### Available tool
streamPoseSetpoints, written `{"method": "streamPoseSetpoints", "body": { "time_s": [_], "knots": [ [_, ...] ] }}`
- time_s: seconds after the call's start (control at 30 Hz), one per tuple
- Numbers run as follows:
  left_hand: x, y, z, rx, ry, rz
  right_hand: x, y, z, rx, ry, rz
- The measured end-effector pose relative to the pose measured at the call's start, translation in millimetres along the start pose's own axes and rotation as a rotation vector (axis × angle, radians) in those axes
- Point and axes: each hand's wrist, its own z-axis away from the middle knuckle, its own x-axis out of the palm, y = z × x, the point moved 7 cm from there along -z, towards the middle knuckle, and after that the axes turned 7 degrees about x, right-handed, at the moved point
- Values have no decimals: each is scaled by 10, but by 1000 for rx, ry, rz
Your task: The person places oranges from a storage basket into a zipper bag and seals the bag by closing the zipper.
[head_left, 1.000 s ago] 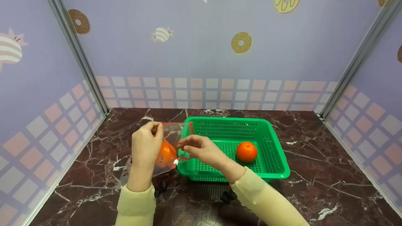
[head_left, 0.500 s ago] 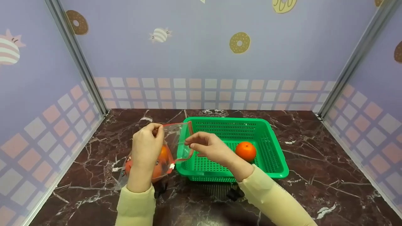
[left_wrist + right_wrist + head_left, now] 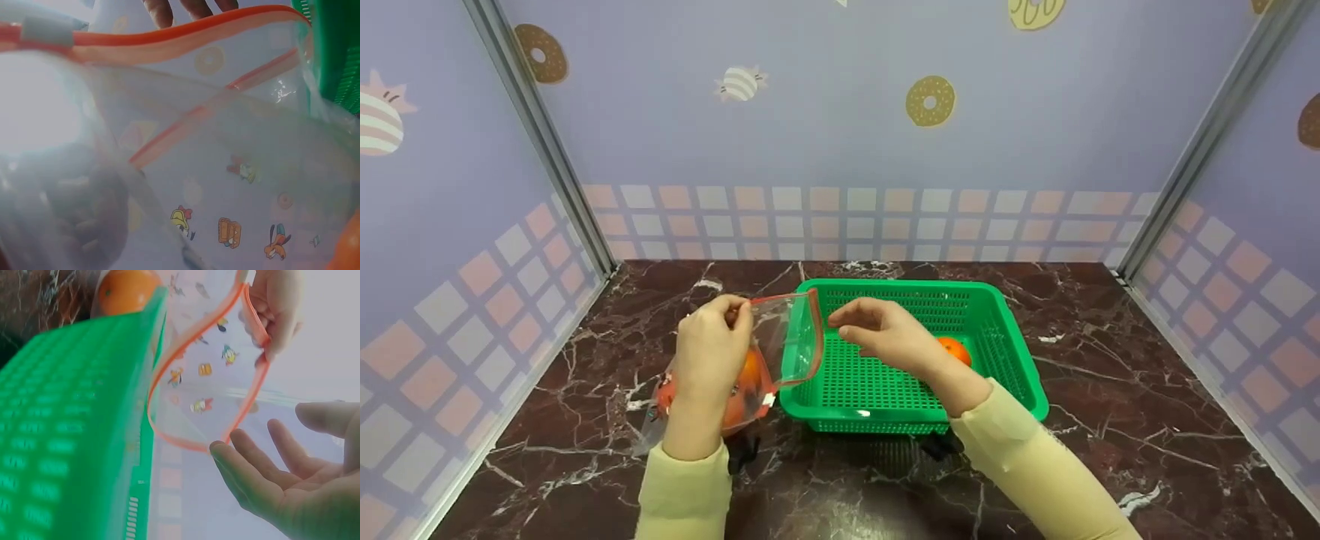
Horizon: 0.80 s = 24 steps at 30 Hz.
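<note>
My left hand (image 3: 711,367) pinches the red-edged rim of a clear zip bag (image 3: 769,330). Its mouth gapes toward the right, over the basket's left rim, and cartoon prints show on the plastic in both wrist views. Orange fruit (image 3: 750,375) lies inside the bag, partly hidden by my left hand and wrist. Above the green basket (image 3: 1024,352) hovers my right hand (image 3: 892,337), fingers loosely bent and holding nothing. A single orange (image 3: 955,349) sits in the basket, partly covered by my right wrist. In the right wrist view, my right fingertips (image 3: 216,449) appear near the zip strip.
Beneath everything is a dark red marbled tabletop (image 3: 585,442). Patterned purple walls (image 3: 840,150) enclose it at the back and both sides. Small black objects (image 3: 937,446) show by the basket's front edge.
My right hand has drawn away from the bag's mouth, rightward over the basket, and now partly covers the orange there. Fruit in the bag has settled lower. My left hand keeps its hold.
</note>
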Motion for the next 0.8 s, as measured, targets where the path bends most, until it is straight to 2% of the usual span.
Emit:
{"method": "streamPoseSetpoints", "body": {
  "time_s": [0.37,0.8],
  "knots": [
    [15,4,-9,9,3,-10,-270,67,-54,70,42,162],
    [14,5,-9,28,22,-12,-558,177,-137,107,31,289]
  ]
}}
